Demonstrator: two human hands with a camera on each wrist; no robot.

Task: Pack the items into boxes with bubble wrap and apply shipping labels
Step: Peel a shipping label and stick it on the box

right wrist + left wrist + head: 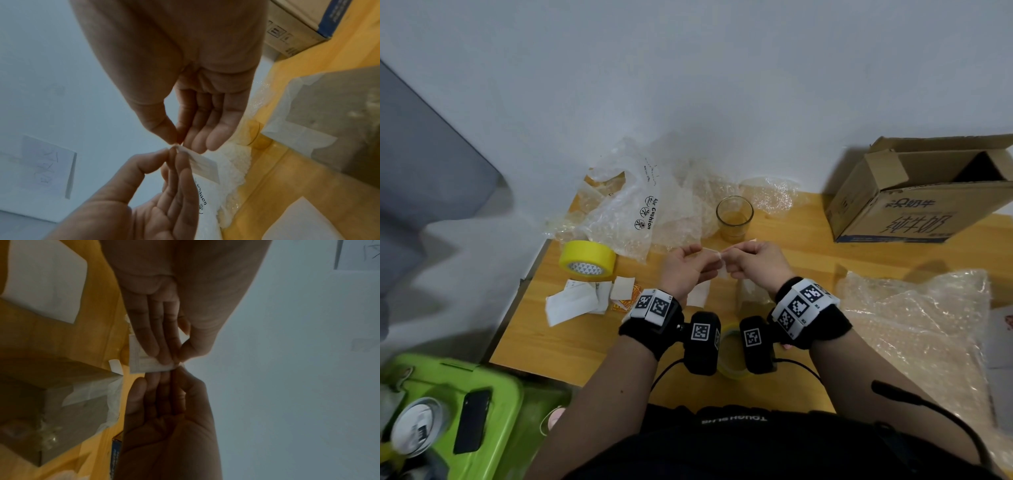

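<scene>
We hold a thin white label above the table's middle, our left hand and right hand each pinching one corner. Open wood lies near left; crinkled bubble wrap crowds right, a glass stands beyond.

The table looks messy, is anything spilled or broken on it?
Nothing spilled or broken shows. The table is cluttered, though: crumpled bubble wrap heaped at the back and loose paper scraps scattered by the yellow tape roll. The glass stands upright.
</scene>
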